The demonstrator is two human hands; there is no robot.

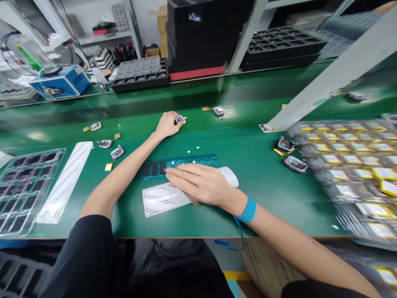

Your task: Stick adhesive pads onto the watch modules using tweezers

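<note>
My left hand (168,124) is stretched out over the far part of the green bench, its fingers closed on a small watch-like electronic module (180,119). Nearer to me, my right hand (203,182) grips metal tweezers (194,201), whose tips show just past my fingertips. Under and beside this hand lie a teal sheet with rows of black pieces (154,169) and a white printed adhesive sheet (163,200) with a curled end. Small white bits are scattered behind the teal sheet. A blue wrist strap (247,210) circles my right wrist.
Several modules with yellow batteries lie about, among them one module (117,152) at left and another (295,164) at right. A clear tray (29,190) and a white strip (66,182) sit at left. Stacked battery trays (347,157) fill the right; a slanting white post (328,70) rises there.
</note>
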